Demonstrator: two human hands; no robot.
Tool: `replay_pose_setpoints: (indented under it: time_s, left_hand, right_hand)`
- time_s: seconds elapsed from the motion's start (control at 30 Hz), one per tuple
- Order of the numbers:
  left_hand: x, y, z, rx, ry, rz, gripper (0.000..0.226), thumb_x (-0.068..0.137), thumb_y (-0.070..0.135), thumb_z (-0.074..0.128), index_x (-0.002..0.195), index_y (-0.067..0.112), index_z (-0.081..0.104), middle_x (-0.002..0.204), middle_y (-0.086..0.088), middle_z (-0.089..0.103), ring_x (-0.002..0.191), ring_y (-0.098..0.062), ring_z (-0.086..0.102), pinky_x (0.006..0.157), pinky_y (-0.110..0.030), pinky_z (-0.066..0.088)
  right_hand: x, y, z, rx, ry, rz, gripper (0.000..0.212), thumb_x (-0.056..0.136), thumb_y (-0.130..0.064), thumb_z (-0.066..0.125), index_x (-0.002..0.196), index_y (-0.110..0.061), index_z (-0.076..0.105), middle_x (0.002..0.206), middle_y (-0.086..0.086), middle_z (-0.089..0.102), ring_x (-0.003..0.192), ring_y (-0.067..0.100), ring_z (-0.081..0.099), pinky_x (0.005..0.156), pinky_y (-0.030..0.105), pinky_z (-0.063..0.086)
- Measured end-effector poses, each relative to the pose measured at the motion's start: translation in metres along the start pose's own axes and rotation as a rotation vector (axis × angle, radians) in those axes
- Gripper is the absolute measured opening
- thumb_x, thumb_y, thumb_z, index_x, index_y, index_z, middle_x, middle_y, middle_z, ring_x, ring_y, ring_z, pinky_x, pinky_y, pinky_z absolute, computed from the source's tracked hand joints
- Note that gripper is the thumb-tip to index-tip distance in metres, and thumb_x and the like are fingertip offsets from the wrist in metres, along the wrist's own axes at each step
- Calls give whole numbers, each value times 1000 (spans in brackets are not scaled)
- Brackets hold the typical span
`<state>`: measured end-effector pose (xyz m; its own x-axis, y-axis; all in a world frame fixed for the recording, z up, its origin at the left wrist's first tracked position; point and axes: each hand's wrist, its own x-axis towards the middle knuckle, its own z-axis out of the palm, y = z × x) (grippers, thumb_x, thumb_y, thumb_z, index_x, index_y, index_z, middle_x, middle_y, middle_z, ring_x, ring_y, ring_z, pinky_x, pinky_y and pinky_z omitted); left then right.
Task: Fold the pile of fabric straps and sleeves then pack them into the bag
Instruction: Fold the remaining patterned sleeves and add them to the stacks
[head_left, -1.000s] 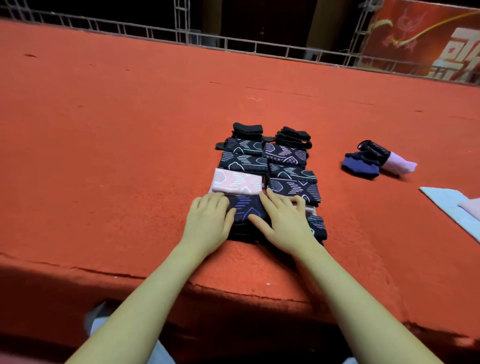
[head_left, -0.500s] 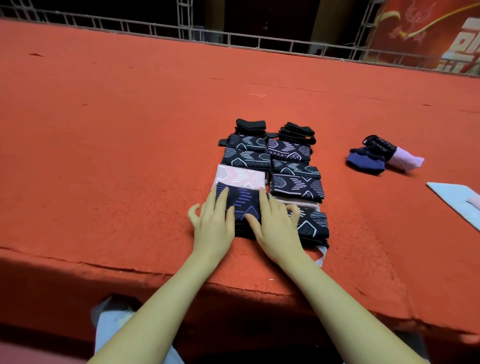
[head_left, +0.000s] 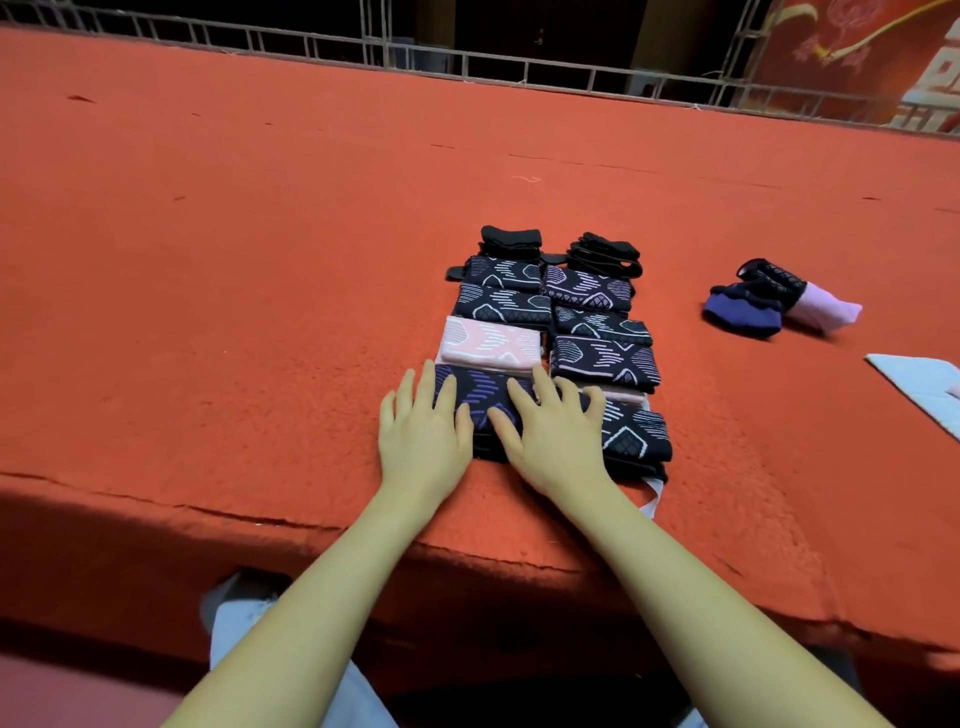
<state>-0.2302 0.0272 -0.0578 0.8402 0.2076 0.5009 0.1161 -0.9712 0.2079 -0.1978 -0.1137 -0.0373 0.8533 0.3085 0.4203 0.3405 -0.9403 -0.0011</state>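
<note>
Two flat hands now rest on the nearest dark sleeve with purple stripes (head_left: 483, 400), where a second ago they sat curled at its near edge. The left hand (head_left: 423, 431) lies released, fingers straight, on the sleeve's left end; the right hand (head_left: 550, 441) lies likewise released, fingers spread, across its right end and onto the neighbouring dark folded piece (head_left: 634, 431) at 3 o'clock. Neither grasps anything — both only press. The sleeve has slid toward 12 o'clock until it meets the pink folded sleeve (head_left: 491, 343), so this piece looks folded and set in line.

The folded rows (head_left: 550, 312) run away toward 12 o'clock on the red cloth table (head_left: 260, 286), two columns side by side. Well apart, at about 2 o'clock, a small loose heap of purple, black and pink pieces (head_left: 774, 304) waits unfolded — folding is mostly done by my reading. A pale flat item (head_left: 914, 384) at the right edge may be the bag; I cannot tell. Packing has not yet begun.
</note>
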Motion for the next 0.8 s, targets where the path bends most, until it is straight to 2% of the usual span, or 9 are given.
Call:
replay_pose_setpoints:
  time_s: [0.1, 0.2, 0.3, 0.47, 0.57, 0.7, 0.8]
  left_hand:
    - [4, 9, -12, 10, 55, 61, 48, 83, 31, 38, 110, 6, 68, 122, -16, 63, 110, -36, 61, 89, -41, 45]
    - [14, 29, -23, -24, 124, 152, 46, 82, 28, 39, 111, 5, 67, 122, -17, 63, 109, -34, 61, 90, -40, 35]
    - [26, 60, -27, -95, 145, 227, 46, 83, 27, 38, 113, 7, 66, 124, -15, 62, 111, -31, 60, 89, -40, 42]
    - [50, 127, -14, -138, 86, 343, 47, 80, 28, 38, 113, 9, 67, 120, -11, 65, 106, -28, 63, 89, -37, 38]
    - [69, 173, -1, -149, 62, 400, 46, 78, 29, 38, 107, 9, 68, 117, -11, 67, 98, -25, 65, 84, -34, 41]
    - [102, 237, 29, -189, 0, 447, 46, 78, 29, 38, 103, 6, 69, 114, -15, 67, 96, -29, 66, 85, -38, 36]
    - [123, 280, 59, -220, -127, 436, 43, 77, 24, 45, 106, 2, 67, 119, -18, 63, 104, -35, 62, 90, -44, 39]
  right_hand:
    - [3, 10, -10, 98, 67, 20, 50, 86, -50, 35, 104, -20, 71, 112, 5, 67, 97, 29, 62, 86, 40, 22]
    - [2, 31, -18, 233, 139, 71, 42, 89, -43, 40, 110, -19, 68, 112, 0, 66, 100, 27, 59, 83, 36, 20]
    - [4, 62, -24, 304, 205, 98, 41, 88, -38, 41, 110, -16, 67, 109, 2, 66, 98, 29, 59, 79, 35, 21]
    - [11, 128, -37, 336, 219, 207, 42, 86, -32, 41, 116, -12, 64, 115, 6, 62, 107, 30, 53, 86, 36, 23]
    - [18, 174, -34, 330, 192, 267, 34, 93, -26, 48, 120, -12, 62, 120, 7, 60, 112, 31, 50, 91, 38, 25]
    - [33, 237, -23, 301, 150, 353, 32, 94, -21, 52, 125, -14, 59, 125, 6, 56, 116, 30, 46, 92, 36, 25]
    - [47, 282, -10, 265, 89, 409, 36, 95, -22, 49, 130, -15, 55, 131, 5, 52, 120, 28, 43, 93, 35, 24]
